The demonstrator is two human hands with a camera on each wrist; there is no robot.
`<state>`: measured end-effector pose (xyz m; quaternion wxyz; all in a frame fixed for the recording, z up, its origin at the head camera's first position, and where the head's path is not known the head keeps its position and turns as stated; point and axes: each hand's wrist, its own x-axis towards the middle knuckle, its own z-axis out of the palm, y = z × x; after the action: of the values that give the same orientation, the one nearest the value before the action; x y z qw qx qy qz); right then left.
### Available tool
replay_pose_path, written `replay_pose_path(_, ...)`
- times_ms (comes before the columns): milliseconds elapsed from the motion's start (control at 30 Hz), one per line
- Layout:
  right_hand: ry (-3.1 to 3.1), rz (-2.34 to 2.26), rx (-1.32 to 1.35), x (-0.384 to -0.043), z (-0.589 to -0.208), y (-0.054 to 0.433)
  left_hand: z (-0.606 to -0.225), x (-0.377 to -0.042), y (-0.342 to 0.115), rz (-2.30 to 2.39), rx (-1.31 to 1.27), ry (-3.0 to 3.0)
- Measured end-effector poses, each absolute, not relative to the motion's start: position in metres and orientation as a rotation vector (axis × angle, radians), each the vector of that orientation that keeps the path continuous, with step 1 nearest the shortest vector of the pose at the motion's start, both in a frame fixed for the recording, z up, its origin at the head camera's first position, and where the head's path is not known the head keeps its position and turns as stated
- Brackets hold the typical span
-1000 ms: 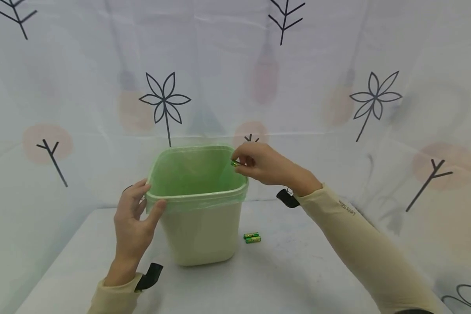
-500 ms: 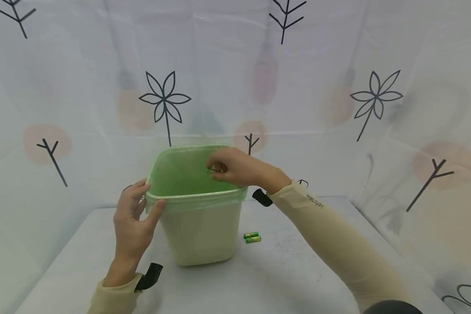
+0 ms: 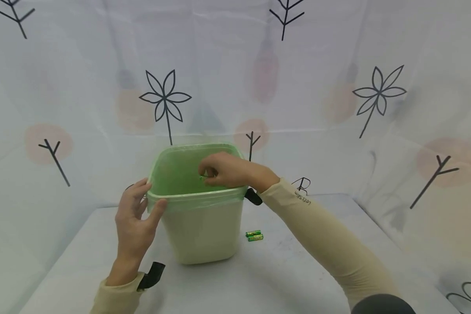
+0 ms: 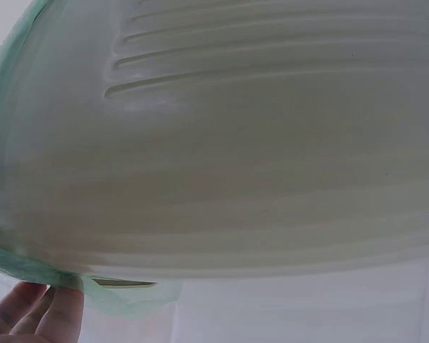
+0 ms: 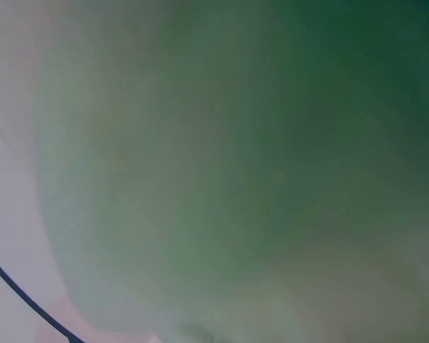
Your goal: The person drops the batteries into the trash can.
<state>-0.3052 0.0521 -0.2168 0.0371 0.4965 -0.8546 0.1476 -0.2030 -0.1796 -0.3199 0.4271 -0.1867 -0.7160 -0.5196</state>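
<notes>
A pale trash bin (image 3: pixel 204 235) lined with a thin green plastic bag (image 3: pixel 172 174) stands upright on the table. At its left rim corner, my left hand (image 3: pixel 135 218) grips the bin, thumb on the front and fingers along the side. Fingers (image 4: pixel 61 314) also show against the bag's folded edge in the left wrist view. My right hand (image 3: pixel 227 171) reaches over the right rim into the bin's opening, pinching a small green battery (image 3: pixel 202 177) mostly hidden by the fingers. The right wrist view is filled by blurred green bag.
Two green batteries (image 3: pixel 254 236) lie side by side on the white table (image 3: pixel 290 270), right of the bin. Behind hangs a pale curtain (image 3: pixel 220 78) printed with flowers and twigs. The bin's floor is out of sight.
My right hand has moved left and slightly down, from the bin's right rim to inside the opening, carrying the battery. The left hand keeps its place on the rim.
</notes>
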Motion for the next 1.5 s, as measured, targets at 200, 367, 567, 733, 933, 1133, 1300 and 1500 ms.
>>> replay_pose_path(200,-2.629,0.434,1.498,-0.304,-0.217,0.051,-0.322,-0.204,-0.181,-1.306,-0.463,-1.79)
replay_pose_path(367,-2.656,0.397,1.437,-0.303,-0.217,0.051,-0.309,-0.19,-0.172,-1.29,-0.448,-1.81)
replay_pose_path(567,-2.652,0.385,1.418,-0.303,-0.217,0.052,-0.303,-0.185,-0.168,-1.276,-0.436,-1.82)
replay_pose_path(733,-2.611,0.418,1.387,-0.302,-0.214,0.061,-0.31,-0.192,-0.173,-1.275,-0.448,-1.807)
replay_pose_path(933,-2.512,0.511,1.311,-0.299,-0.214,0.089,-0.325,-0.209,-0.183,-1.274,-0.473,-1.786)
replay_pose_path(1133,-2.423,0.608,1.173,-0.291,-0.222,0.124,-0.325,-0.209,-0.182,-1.28,-0.472,-1.774)
replay_pose_path(1300,-2.309,0.69,1.13,-0.29,-0.242,0.15,-0.324,-0.21,-0.182,-1.295,-0.483,-1.765)
replay_pose_path(1500,-2.285,0.784,1.123,-0.294,-0.287,0.17,-0.324,-0.211,-0.182,-1.28,-0.494,-1.756)
